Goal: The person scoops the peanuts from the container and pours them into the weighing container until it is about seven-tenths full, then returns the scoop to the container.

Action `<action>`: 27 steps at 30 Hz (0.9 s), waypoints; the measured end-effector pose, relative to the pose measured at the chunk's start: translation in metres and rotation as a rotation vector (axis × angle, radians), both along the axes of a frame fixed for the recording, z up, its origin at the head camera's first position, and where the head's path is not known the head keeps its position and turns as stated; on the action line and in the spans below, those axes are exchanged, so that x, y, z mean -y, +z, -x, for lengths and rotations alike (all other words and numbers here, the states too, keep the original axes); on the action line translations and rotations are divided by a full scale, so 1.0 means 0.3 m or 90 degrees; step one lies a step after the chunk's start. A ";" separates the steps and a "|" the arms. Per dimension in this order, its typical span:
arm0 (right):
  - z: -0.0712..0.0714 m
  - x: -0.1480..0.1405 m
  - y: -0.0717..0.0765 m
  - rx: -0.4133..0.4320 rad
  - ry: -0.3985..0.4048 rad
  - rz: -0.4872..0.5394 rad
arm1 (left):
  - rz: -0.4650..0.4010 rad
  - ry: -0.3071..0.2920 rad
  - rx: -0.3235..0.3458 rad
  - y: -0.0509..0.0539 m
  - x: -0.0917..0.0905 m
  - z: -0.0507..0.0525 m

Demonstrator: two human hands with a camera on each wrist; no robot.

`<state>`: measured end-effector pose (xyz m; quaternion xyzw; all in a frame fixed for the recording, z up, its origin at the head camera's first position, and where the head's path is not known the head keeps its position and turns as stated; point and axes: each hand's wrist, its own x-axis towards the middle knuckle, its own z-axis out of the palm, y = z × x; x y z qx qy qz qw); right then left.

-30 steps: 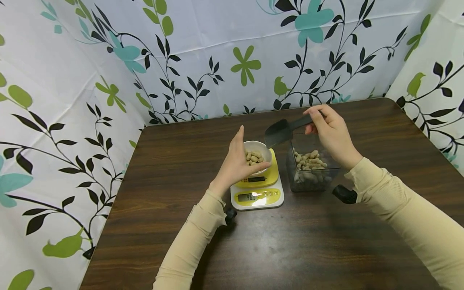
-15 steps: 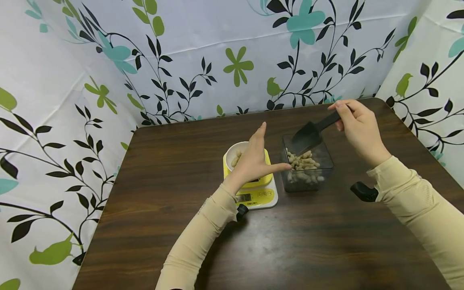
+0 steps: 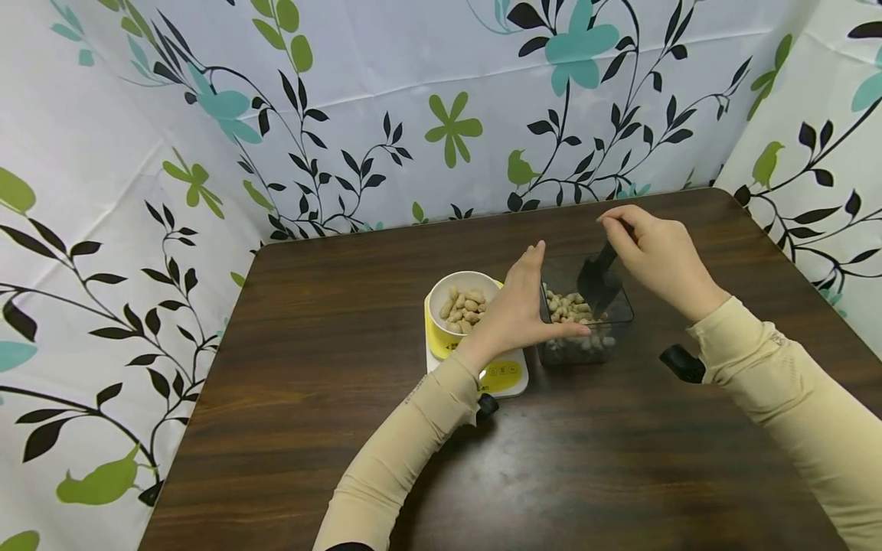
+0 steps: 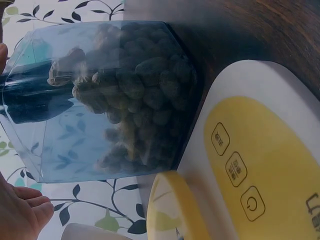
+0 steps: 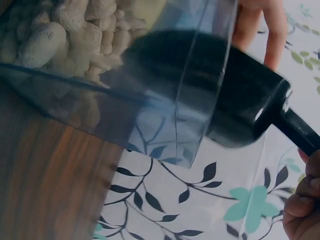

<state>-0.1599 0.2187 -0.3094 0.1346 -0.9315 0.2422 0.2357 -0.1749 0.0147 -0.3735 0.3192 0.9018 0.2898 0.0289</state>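
My right hand [image 3: 661, 260] grips the handle of a black scoop [image 3: 598, 282]. The scoop's blade dips steeply into a clear plastic bin [image 3: 623, 321] of unshelled peanuts [image 3: 566, 308]; in the right wrist view the scoop [image 5: 240, 95] crosses the bin's rim. My left hand [image 3: 520, 310] is at the bin's left side, fingers straight and thumb spread along the front; whether it touches the bin is unclear. Left of that hand, a white bowl [image 3: 434, 306] holding peanuts stands on a yellow and white kitchen scale [image 3: 520, 386]. The left hand and wrist hide the scale's display.
Everything stands on a dark wood-grain table [image 3: 331, 344]. A white curtain [image 3: 386, 46] with leaf and bird prints hangs behind and along both sides. The scale and bin stand close together, bin on the right.
My left hand has moved right from the bowl to the bin, uncovering the bowl. The right hand has carried the scoop from beside the bowl rightward and down into the bin.
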 end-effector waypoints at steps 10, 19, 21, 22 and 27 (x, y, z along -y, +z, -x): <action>0.003 0.049 -0.031 -0.124 0.080 -0.144 | -0.021 -0.001 0.043 -0.019 -0.012 0.006; 0.006 0.024 -0.099 -0.044 0.075 -0.116 | -0.031 0.003 0.057 -0.018 -0.020 0.006; 0.006 0.016 -0.099 0.014 0.063 -0.087 | -0.033 0.003 0.056 -0.016 -0.022 0.007; 0.005 0.013 -0.096 0.050 0.056 -0.072 | -0.033 0.003 0.056 -0.016 -0.023 0.008; -0.003 -0.007 -0.071 0.268 0.040 0.006 | -0.025 0.006 0.057 -0.021 -0.024 0.011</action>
